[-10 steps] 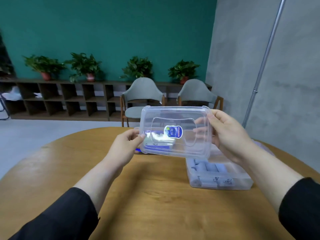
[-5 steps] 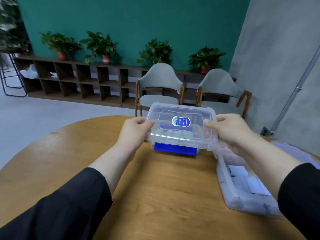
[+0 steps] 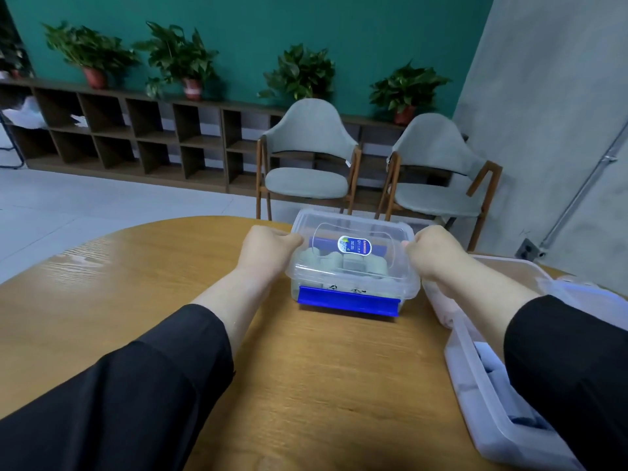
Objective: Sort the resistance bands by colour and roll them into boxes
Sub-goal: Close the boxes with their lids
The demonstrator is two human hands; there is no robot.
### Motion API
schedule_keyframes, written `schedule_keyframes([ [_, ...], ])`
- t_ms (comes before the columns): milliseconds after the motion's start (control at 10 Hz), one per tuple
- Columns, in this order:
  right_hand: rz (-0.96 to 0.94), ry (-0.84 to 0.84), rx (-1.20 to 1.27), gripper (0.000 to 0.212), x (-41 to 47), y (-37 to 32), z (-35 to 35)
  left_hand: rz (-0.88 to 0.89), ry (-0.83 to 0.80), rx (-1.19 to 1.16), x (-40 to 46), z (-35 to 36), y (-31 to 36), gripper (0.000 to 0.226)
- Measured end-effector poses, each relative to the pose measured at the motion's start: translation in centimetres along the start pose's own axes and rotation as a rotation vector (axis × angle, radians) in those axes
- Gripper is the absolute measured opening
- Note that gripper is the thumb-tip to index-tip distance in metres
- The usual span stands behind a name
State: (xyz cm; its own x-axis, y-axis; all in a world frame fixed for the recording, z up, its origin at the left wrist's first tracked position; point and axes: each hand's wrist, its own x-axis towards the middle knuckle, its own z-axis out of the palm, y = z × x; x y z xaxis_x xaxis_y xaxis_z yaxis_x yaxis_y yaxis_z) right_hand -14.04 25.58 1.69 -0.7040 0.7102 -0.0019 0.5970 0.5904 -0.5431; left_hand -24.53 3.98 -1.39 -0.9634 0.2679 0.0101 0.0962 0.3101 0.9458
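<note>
A clear plastic box (image 3: 350,287) stands at the far middle of the round wooden table (image 3: 142,283). Its clear lid (image 3: 353,232) with a round blue sticker lies on top, and a blue clip (image 3: 348,300) runs along its near edge. Several rolled grey-green bands (image 3: 334,261) show through the plastic. My left hand (image 3: 268,249) grips the lid's left end and my right hand (image 3: 438,253) grips its right end. A second clear box (image 3: 475,385) at the right holds rolled pale blue bands (image 3: 489,358), partly hidden by my right sleeve.
Two grey chairs (image 3: 307,158) stand just behind the table's far edge. A low dark shelf (image 3: 136,137) with potted plants lines the green wall. A loose clear lid (image 3: 577,294) lies at the far right of the table.
The lid has come down from mid-air onto the box with the grey-green bands. Both hands went down with it and now press at its ends. The view has swung left.
</note>
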Motion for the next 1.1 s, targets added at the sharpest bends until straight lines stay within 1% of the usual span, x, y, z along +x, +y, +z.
schedule_keyframes([
  [100,-0.024,-0.046,-0.049,0.026,0.3,0.6,0.7,-0.018,-0.009,0.030,0.7,0.7,-0.6,0.025],
  [200,-0.040,-0.034,-0.031,0.029,0.4,1.2,1.4,-0.024,-0.044,0.037,1.1,0.9,-1.1,0.022],
  [300,-0.075,-0.038,-0.039,0.031,0.3,1.3,1.8,-0.053,-0.032,0.030,0.8,0.2,-1.7,0.051],
  [400,-0.140,-0.066,-0.062,0.031,0.0,0.6,2.0,-0.080,-0.033,-0.020,-0.5,-1.1,-2.6,0.053],
  [500,-0.183,-0.111,-0.161,0.032,-0.7,-0.8,2.8,-0.113,-0.048,-0.039,-3.8,-3.2,-3.2,0.043],
  [600,-0.208,-0.120,-0.195,0.033,-1.4,-2.0,3.9,-0.129,-0.085,-0.104,-6.0,-4.6,-4.0,0.036],
  [700,-0.248,-0.114,-0.161,0.033,-1.9,-2.7,4.8,-0.152,-0.119,-0.128,-7.7,-5.6,-5.1,0.037],
  [800,-0.242,-0.049,-0.113,0.033,-2.6,-3.1,5.4,-0.154,-0.071,-0.045,-7.3,-6.3,-5.3,0.066],
  [900,-0.250,0.151,0.027,0.050,-3.9,-3.0,5.4,-0.091,0.025,0.071,-5.2,-7.6,-5.1,0.080],
  [1000,-0.224,0.289,0.256,0.049,-7.3,-2.2,5.6,-0.093,-0.040,0.027,-2.8,-8.0,-4.2,0.072],
  [1100,-0.124,0.307,0.521,0.059,-12.2,-1.4,6.9,-0.111,-0.259,0.035,-2.4,-7.3,-3.4,0.058],
])
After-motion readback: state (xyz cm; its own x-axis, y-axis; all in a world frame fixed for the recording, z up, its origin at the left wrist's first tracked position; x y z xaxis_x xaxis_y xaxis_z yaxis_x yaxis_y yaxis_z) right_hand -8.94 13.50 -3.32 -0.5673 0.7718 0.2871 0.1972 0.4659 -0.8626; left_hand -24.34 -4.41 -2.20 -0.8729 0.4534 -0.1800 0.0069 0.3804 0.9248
